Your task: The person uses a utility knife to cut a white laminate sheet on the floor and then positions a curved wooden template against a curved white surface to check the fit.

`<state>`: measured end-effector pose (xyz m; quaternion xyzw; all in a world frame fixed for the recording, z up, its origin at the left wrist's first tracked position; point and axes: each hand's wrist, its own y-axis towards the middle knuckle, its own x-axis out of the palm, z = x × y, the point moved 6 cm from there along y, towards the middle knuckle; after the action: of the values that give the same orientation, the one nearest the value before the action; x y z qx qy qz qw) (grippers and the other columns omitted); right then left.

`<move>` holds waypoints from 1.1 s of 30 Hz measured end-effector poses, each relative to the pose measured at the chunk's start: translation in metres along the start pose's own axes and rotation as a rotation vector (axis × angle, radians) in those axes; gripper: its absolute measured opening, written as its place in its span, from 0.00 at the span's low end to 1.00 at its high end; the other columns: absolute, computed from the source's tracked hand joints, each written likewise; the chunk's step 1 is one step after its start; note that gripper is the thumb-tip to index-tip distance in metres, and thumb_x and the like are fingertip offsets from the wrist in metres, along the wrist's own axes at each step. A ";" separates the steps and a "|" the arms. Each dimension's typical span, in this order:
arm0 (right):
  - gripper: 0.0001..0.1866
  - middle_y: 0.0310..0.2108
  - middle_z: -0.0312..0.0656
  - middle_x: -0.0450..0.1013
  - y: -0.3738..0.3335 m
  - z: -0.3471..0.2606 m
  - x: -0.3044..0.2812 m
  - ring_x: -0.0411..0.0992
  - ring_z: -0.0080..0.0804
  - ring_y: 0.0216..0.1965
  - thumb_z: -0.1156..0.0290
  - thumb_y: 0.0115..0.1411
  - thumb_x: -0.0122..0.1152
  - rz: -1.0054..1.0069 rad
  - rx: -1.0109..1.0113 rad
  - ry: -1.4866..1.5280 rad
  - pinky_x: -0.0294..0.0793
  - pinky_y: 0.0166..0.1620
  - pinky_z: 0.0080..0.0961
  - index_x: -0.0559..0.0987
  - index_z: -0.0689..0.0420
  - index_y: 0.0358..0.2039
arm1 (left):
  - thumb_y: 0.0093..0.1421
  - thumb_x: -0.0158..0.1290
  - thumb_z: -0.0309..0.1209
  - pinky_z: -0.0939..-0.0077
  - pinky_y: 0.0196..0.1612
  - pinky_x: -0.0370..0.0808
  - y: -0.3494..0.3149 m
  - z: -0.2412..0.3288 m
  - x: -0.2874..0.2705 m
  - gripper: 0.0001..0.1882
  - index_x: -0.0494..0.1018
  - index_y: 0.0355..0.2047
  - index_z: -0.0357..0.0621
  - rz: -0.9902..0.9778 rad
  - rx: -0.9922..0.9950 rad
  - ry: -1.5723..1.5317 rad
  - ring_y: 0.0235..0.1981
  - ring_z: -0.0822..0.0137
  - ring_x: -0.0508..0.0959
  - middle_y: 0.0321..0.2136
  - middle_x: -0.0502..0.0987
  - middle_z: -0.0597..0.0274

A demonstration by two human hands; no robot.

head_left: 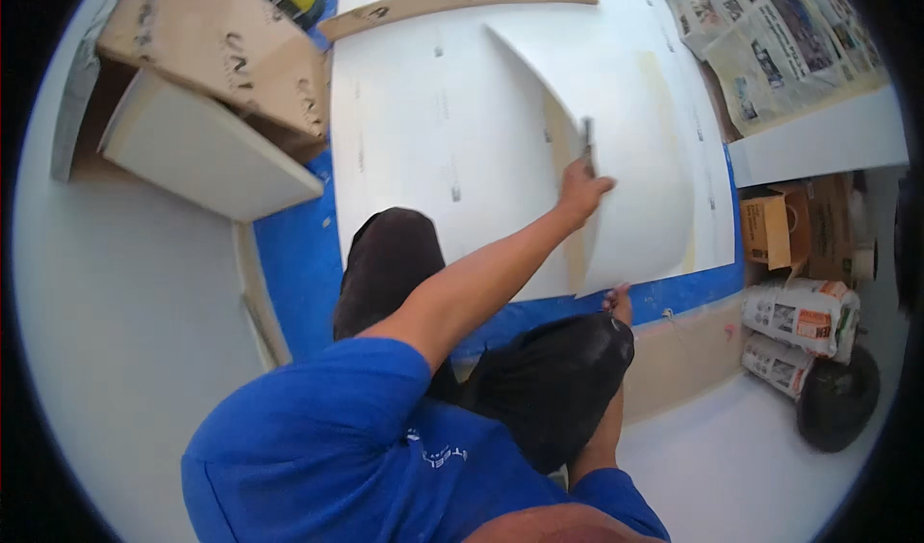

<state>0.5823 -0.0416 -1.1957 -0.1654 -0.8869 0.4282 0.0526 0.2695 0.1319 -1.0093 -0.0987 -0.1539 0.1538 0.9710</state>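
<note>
You seem to be working the curled white sheet point(645, 177), which bows up at two o'clock, your left hand point(582, 193) closed round a slim tool point(588, 139) by its raised edge. Your right hand point(619, 301) is at four o'clock near its lower edge; whether it pinches, I cannot tell. The next move probably calls for steadying that curl

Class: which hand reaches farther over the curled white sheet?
The left hand, at the curled white sheet; the right hand is near the knee.
</note>
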 end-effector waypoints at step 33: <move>0.18 0.32 0.44 0.79 -0.505 -0.210 0.005 0.74 0.33 0.23 0.54 0.61 0.52 -0.484 0.183 -1.249 0.67 0.21 0.30 0.80 0.55 0.38 | 0.46 0.64 0.22 0.66 0.47 0.73 -0.248 1.273 -0.271 0.30 0.67 0.50 0.33 0.074 0.544 1.110 0.40 0.65 0.78 0.40 0.77 0.55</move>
<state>0.5013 -0.1763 -0.6718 0.3216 -0.7231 0.4929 -0.3615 -0.3284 -0.0054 0.1655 0.0817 0.4224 0.1467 0.8907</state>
